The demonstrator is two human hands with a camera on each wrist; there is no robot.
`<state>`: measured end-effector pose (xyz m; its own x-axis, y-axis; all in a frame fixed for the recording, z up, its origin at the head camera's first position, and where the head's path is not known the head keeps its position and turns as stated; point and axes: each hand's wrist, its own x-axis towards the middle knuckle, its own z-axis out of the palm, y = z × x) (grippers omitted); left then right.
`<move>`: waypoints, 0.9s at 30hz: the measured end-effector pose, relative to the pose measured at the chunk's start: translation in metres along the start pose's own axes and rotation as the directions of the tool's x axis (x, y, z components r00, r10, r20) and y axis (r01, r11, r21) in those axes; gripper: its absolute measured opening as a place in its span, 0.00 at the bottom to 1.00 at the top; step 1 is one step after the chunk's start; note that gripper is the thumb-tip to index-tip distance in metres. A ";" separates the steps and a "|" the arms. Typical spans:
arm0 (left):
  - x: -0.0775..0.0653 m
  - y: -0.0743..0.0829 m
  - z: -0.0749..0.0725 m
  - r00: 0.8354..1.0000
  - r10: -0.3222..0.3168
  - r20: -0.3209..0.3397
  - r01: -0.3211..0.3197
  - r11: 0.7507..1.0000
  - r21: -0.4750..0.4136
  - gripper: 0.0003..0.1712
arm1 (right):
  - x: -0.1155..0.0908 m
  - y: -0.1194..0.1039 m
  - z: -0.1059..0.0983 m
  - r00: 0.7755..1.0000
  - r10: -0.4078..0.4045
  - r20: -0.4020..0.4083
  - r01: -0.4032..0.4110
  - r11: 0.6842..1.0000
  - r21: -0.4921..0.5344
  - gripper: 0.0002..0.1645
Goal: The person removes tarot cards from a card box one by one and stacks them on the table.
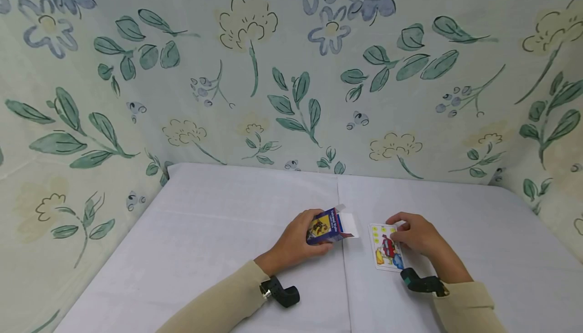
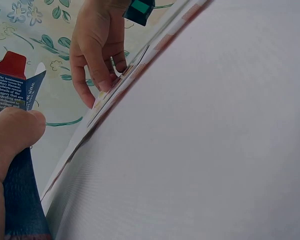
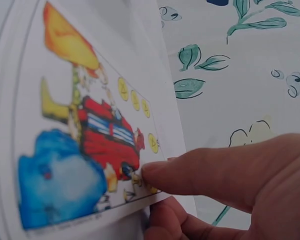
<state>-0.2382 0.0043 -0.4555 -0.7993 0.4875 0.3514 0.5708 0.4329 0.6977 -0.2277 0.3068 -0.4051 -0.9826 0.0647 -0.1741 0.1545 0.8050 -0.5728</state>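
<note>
My left hand grips a dark blue card box with a yellow picture and "Universal Waite" lettering on its front. The box lies tilted in the hand, its flaps open toward the right. In the left wrist view the thumb presses across the printed side of the box. My right hand pinches a picture card at its upper right edge, thumb on the printed face. Layered edges beneath the card show in the right wrist view. It carries a red figure, yellow discs and blue and orange shapes.
A white cloth covers the table, with a crease running front to back near the box. Floral fabric hangs behind and at both sides. Each wrist wears a small black camera, as on the left wrist camera.
</note>
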 end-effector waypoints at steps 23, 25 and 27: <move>0.000 0.001 0.000 1.000 0.000 -0.001 0.000 1.000 0.006 0.43 | -0.001 -0.003 0.000 1.000 0.029 -0.003 -0.029 0.999 -0.014 0.21; 0.000 0.001 0.000 1.000 -0.001 -0.001 0.001 1.000 0.006 0.43 | -0.001 -0.003 0.000 1.000 0.029 -0.003 -0.029 0.999 -0.014 0.21; 0.000 0.001 0.000 1.000 -0.005 0.000 0.005 1.000 0.007 0.43 | -0.001 -0.003 -0.001 1.000 0.026 -0.003 -0.026 1.000 -0.016 0.21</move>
<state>-0.2377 0.0045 -0.4545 -0.8020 0.4853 0.3481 0.5682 0.4403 0.6952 -0.2275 0.3051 -0.4029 -0.9786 0.0869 -0.1864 0.1779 0.8122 -0.5556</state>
